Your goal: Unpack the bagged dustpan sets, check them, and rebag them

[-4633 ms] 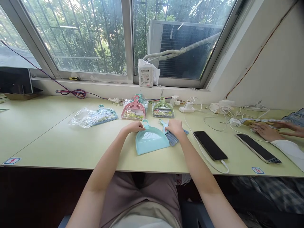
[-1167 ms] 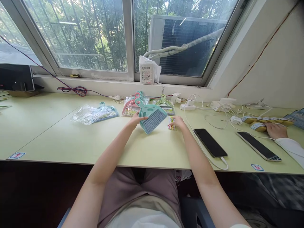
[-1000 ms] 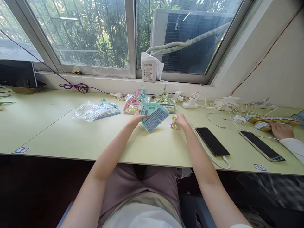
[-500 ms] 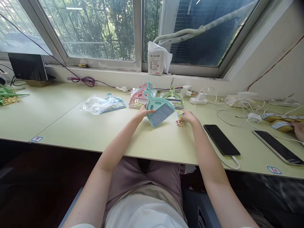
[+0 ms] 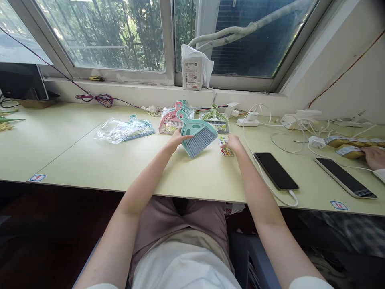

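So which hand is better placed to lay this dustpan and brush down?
Left, I'd say: your left hand grips the dustpan-and-brush set, while your right hand is at the printed card.

Teal dustpan [image 5: 191, 125] with grey-bristled brush [image 5: 202, 141] (tilted)

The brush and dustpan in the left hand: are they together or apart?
Together: the brush lies against the dustpan, both in the left hand.

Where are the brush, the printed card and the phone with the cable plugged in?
Brush [image 5: 202, 141]: head view, on its bristles.
Printed card [image 5: 227, 152]: head view, on its lower part.
Phone [image 5: 276, 171]: head view, middle of its dark screen.
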The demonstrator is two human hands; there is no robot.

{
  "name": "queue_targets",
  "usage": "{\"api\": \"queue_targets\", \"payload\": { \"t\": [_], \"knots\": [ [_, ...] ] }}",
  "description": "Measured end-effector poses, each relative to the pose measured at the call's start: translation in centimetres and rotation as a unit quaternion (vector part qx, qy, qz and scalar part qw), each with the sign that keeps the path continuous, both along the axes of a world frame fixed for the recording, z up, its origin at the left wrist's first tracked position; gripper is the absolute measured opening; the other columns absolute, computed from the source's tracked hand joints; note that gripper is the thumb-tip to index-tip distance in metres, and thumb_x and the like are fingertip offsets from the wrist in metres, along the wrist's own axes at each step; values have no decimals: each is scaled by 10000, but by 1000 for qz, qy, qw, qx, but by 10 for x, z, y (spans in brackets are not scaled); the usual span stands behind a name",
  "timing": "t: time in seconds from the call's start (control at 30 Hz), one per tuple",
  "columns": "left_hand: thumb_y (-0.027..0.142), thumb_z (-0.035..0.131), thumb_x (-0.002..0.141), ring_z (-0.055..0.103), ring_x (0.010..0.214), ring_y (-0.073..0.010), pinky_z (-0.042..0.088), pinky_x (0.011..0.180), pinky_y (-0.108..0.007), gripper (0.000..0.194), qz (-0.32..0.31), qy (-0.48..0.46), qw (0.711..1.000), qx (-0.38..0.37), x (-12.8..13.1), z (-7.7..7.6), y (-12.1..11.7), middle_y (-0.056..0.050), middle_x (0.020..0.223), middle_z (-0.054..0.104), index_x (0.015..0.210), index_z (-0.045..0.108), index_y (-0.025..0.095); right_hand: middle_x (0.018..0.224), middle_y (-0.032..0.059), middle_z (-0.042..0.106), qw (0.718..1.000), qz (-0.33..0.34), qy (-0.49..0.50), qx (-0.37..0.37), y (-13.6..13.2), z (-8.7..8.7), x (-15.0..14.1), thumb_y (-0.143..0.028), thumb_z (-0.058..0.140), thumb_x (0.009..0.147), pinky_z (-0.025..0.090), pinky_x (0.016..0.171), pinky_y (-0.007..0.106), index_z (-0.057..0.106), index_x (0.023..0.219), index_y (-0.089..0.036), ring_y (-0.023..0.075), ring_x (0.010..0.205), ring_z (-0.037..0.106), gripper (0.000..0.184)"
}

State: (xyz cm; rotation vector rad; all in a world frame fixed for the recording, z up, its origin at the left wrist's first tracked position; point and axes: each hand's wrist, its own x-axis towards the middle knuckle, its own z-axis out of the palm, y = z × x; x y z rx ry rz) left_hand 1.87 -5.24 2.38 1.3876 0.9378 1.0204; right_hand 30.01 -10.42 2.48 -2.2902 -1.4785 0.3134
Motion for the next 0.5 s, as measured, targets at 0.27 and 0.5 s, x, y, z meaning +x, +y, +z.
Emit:
{"api": "queue_targets", "payload": {
  "t": [0.27, 0.5],
  "knots": [
    [353, 890, 504, 636, 1122, -307, 508, 962, -450, 707, -9, -3, 1000, -3, -3, 5, -5, -121, 1184, 680, 1126, 608, 173, 877, 82, 713, 997, 57, 21, -52, -7, 8, -5, -95, 820, 621, 513, 752, 300, 667, 783, -170, 242, 912, 678, 235],
    [341, 886, 516, 615, 1162, -317, 485, 1001, -464, 718, -9, 5, 1000, -2, -2, 11, -11, -129, 1206, 672, 1160, 622, 166, 1119, 112, 698, 994, 99, 39, -26, -5, -1, -3, -6, 718, 652, 503, 878, 314, 730, 985, -183, 259, 1105, 646, 377]
  ]
}}
